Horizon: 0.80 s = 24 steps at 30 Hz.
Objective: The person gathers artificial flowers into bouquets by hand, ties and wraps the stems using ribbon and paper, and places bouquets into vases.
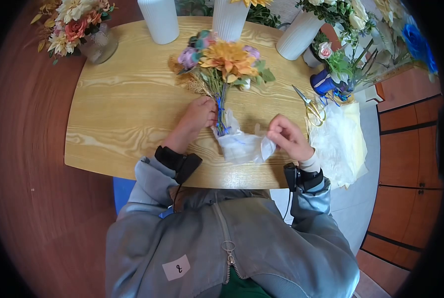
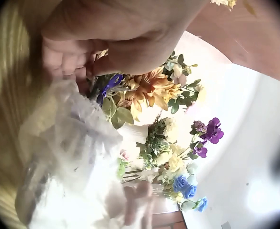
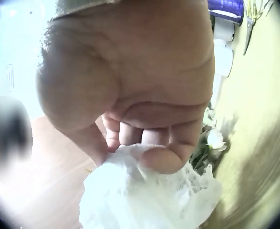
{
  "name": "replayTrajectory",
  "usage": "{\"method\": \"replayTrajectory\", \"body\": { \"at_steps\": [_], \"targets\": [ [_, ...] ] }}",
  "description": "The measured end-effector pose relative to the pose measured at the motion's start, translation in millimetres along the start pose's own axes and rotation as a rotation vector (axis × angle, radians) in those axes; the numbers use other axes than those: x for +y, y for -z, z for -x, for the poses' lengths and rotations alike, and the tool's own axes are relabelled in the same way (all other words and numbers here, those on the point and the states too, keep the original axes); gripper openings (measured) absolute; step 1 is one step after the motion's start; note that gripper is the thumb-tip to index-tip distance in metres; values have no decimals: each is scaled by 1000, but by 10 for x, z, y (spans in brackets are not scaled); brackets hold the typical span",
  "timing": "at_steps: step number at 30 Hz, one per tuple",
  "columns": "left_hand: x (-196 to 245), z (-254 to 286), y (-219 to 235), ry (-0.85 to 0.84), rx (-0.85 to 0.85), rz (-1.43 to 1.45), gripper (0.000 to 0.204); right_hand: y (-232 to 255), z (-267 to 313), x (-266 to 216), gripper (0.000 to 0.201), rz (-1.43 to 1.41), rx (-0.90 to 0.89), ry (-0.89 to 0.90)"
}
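Observation:
A bouquet with a big orange flower, purple blooms and green leaves lies over the wooden table. My left hand grips its stems, which a blue ribbon binds. White translucent wrapping paper surrounds the lower stem ends and spreads to the right. The paper's right end is pinched between thumb and fingers of my right hand. In the right wrist view the crumpled paper bunches out below those fingertips. Stem ends are partly hidden by the paper.
Gold-handled scissors lie at the right, near stacked white and cream paper sheets. White ribbed vases stand along the back edge. A flower-filled glass vase is at the back left, a blue ribbon roll at the back right.

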<state>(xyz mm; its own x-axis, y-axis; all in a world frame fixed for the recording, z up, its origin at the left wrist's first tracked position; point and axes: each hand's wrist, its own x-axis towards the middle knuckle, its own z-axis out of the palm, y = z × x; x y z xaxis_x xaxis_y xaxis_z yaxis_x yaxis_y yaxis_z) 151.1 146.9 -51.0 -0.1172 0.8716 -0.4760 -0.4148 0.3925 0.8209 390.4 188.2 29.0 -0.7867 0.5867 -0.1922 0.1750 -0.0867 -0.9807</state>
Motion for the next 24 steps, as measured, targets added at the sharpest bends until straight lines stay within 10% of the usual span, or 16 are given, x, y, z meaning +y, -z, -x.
{"method": "replayTrajectory", "body": {
  "at_steps": [2, 4, 6, 10, 12, 16, 24],
  "targets": [
    [-29, -62, 62, 0, 26, 41, 10, 18, -51, 173, 9, 184, -67, 79],
    [-27, -105, 154, -114, 106, -8, 10, -25, -67, 134, 5, 292, -579, -66],
    [-32, -183, 282, -180, 136, -24, 12, 18, -63, 159, 7, 383, -597, -29],
    [78, -73, 320, -215, 190, -70, 18, 136, -125, 175, 6, 334, -235, 11],
    [102, -14, 306, -129, 144, -56, 19, 67, -290, 322, 7, 196, 301, 194],
    [98, 89, 398, -45, 71, -209, 26, 2, -467, 267, 18, 960, 725, 613],
    [31, 244, 507, -163, -56, -501, 27, -591, -652, 199, 14, 578, 276, 246]
  ]
}}
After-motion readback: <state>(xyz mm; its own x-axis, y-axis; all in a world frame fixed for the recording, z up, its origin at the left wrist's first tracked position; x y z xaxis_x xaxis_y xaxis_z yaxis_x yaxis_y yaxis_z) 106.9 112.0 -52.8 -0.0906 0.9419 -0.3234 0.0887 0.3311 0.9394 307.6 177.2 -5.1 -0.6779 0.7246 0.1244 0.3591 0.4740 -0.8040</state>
